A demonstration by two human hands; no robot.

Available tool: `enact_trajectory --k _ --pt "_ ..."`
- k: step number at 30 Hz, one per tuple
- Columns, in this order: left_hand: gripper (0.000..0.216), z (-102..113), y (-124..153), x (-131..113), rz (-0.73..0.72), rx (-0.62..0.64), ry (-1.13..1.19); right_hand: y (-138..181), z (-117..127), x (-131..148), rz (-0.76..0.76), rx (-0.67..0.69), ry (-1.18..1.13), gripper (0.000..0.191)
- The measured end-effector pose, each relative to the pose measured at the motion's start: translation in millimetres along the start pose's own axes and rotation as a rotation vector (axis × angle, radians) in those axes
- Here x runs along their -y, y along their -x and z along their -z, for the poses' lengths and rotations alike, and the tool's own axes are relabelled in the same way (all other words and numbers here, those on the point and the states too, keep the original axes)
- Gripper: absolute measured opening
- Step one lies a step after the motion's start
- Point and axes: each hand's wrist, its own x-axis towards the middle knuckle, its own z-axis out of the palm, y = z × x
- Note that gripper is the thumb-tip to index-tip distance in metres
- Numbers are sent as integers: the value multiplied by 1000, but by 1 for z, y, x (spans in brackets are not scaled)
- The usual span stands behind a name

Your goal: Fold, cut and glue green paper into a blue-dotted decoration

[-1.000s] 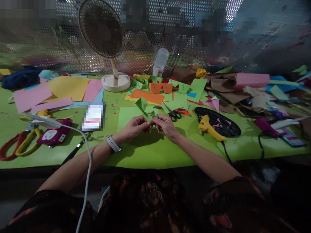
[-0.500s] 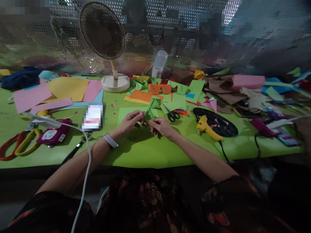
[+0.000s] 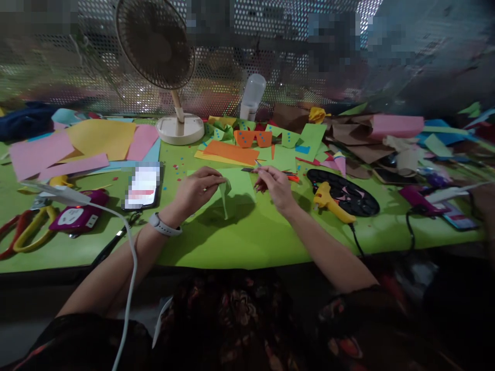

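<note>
My left hand [image 3: 198, 187] is pinched shut on a folded green paper piece [image 3: 225, 194], which hangs down from my fingertips above the green table [image 3: 247, 237]. A flat green sheet [image 3: 243, 181] lies just behind it. My right hand [image 3: 275, 186] is to the right, with its fingers closed around the scissors [image 3: 291, 178]. Their orange handle shows at my knuckles and the blades point left. A white band is on my left wrist.
A desk fan [image 3: 166, 67] and a white bottle [image 3: 253, 97] stand at the back. Nearby are a phone [image 3: 143, 186], a yellow glue gun [image 3: 331, 200] by a black tray [image 3: 350, 189], orange paper [image 3: 231, 152], coloured sheets [image 3: 96, 139], a purple power strip [image 3: 73, 217] and large scissors [image 3: 19, 236].
My hands have moved apart. The left one raised the folded green piece off the table. The right one let go of it and went right onto the scissors.
</note>
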Motion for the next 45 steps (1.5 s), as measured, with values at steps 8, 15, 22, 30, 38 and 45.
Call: enact_trajectory --k 8,15,22,30,38,45 --pt "22 -5 2 0 -54 -147 28 12 -22 -3 -206 310 -64 35" --pt "47 -5 3 3 -80 -1 164 -1 -25 2 -327 452 -160 38" --pt "26 4 -5 9 157 49 91 -7 -36 -6 -379 152 -363 41" --pt "18 12 -9 9 29 354 60 -16 -15 20 -182 287 22 40" --pt "18 23 -11 11 -96 363 -25 -21 -11 20 14 526 377 24" --pt "28 33 -15 27 -28 195 -232 -34 -15 13 84 367 464 18"
